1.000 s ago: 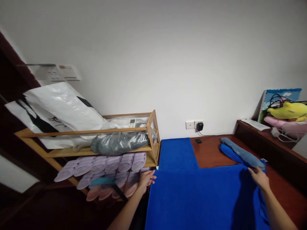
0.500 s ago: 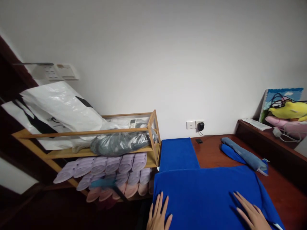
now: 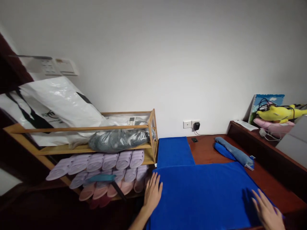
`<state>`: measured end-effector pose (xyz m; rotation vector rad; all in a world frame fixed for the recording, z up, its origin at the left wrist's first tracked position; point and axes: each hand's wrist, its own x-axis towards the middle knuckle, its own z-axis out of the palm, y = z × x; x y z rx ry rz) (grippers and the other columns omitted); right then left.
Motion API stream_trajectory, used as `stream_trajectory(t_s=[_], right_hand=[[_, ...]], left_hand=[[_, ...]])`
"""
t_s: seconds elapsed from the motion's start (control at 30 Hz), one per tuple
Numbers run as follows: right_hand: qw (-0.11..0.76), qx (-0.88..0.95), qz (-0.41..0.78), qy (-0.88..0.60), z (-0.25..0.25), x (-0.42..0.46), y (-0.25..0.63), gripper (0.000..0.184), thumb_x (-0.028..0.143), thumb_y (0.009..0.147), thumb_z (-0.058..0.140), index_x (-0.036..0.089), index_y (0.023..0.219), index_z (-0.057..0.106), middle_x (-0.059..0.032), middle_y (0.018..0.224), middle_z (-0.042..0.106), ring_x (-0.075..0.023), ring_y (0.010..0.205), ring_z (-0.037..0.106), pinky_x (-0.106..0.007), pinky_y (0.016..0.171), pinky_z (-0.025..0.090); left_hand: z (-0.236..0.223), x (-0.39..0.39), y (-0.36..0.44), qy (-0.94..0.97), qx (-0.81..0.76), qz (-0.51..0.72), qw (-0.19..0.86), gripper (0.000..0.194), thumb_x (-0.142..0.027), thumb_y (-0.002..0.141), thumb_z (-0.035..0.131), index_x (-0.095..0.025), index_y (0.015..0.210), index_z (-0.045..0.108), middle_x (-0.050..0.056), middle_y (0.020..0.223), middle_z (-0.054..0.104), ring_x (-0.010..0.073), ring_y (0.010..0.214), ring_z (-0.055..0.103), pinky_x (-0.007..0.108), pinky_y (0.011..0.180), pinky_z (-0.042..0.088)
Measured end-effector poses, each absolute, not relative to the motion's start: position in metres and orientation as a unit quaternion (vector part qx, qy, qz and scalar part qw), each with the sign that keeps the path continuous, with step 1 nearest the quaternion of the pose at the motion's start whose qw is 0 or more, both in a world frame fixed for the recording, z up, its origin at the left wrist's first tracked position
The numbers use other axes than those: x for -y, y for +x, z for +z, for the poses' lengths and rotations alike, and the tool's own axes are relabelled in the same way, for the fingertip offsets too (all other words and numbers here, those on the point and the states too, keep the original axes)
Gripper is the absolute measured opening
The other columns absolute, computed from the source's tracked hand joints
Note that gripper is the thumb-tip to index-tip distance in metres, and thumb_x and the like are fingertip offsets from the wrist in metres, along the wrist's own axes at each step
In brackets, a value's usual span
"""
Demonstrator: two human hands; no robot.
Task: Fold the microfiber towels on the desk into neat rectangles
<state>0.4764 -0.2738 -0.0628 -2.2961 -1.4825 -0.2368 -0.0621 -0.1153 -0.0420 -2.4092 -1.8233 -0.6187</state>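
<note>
A large blue towel (image 3: 203,195) lies spread flat on the dark red wooden table (image 3: 208,151). My left hand (image 3: 153,193) rests open on the towel's left edge, fingers stretched out and pointing away from me. At the towel's near right corner my right hand (image 3: 268,212) lies open and flat, fingers spread. A second blue towel (image 3: 174,151), folded, sits behind the large one near the wall. A rolled blue and grey towel (image 3: 232,152) lies further right on the table.
A wooden rack (image 3: 151,134) to the left holds rows of lilac and pink slippers (image 3: 107,163), a grey bagged bundle (image 3: 117,140) and a white plastic bag (image 3: 57,105). A wall socket with a plug (image 3: 196,125) is behind. A raised ledge at right carries a yellow plush toy (image 3: 278,112) and cables.
Both hands went from holding the towel's far corners to lying flat on it. My left hand then slid to the left edge and my right hand out to the near right corner.
</note>
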Motion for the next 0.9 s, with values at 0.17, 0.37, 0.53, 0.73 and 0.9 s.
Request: stream_trajectory(t_s=[0.17, 0.37, 0.53, 0.73, 0.9], right_hand=[[0.182, 0.557, -0.004, -0.81, -0.104, 0.256, 0.451, 0.063, 0.058, 0.082, 0.02, 0.032, 0.139, 0.032, -0.0045, 0.149, 0.029, -0.0235, 0.135, 0.029, -0.054, 0.1, 0.034], [0.199, 0.578, -0.009, -0.791, -0.075, 0.263, 0.418, 0.063, 0.058, 0.085, 0.027, 0.034, 0.143, 0.018, -0.0043, 0.152, 0.021, -0.0245, 0.137, 0.023, -0.055, 0.104, 0.029], [0.189, 0.689, 0.036, -0.699, -0.029, 0.269, 0.308, 0.062, 0.048, 0.088, 0.035, 0.038, 0.143, 0.009, -0.0022, 0.15, 0.024, -0.0243, 0.134, 0.03, -0.05, 0.103, 0.036], [0.184, 0.722, 0.127, -0.655, -0.034, 0.273, 0.256, 0.059, 0.052, 0.085, 0.042, 0.041, 0.139, 0.023, -0.0012, 0.145, 0.034, -0.029, 0.13, 0.036, -0.053, 0.099, 0.039], [0.349, 0.603, 0.192, -0.691, -0.036, 0.284, 0.267, 0.042, 0.058, 0.077, 0.051, 0.035, 0.109, 0.064, -0.004, 0.122, 0.062, -0.0297, 0.113, 0.056, -0.045, 0.093, 0.046]], left_hand=[[-0.048, 0.065, -0.072, -0.775, 0.61, -0.162, -0.01, 0.053, -0.036, 0.091, 0.03, -0.018, 0.141, 0.03, 0.009, 0.146, 0.035, 0.0223, 0.133, 0.033, 0.04, 0.104, 0.034], [-0.042, 0.071, -0.07, -0.777, 0.605, -0.173, 0.006, 0.058, -0.035, 0.092, 0.029, -0.019, 0.145, 0.014, 0.01, 0.152, 0.021, 0.0226, 0.139, 0.018, 0.046, 0.109, 0.022], [-0.029, 0.089, -0.033, -0.82, 0.54, -0.185, 0.033, 0.058, -0.036, 0.094, 0.024, -0.022, 0.146, 0.003, 0.006, 0.153, 0.017, 0.0184, 0.14, 0.014, 0.044, 0.112, 0.017], [-0.034, 0.096, -0.014, -0.836, 0.542, -0.084, -0.029, 0.059, -0.04, 0.09, 0.028, -0.018, 0.144, 0.019, 0.008, 0.15, 0.026, 0.0224, 0.138, 0.02, 0.048, 0.111, 0.018], [0.008, 0.084, 0.031, -0.847, 0.51, -0.135, -0.061, 0.06, -0.019, 0.082, 0.042, -0.018, 0.141, 0.03, 0.01, 0.151, 0.024, 0.0263, 0.139, 0.018, 0.051, 0.111, 0.014]])
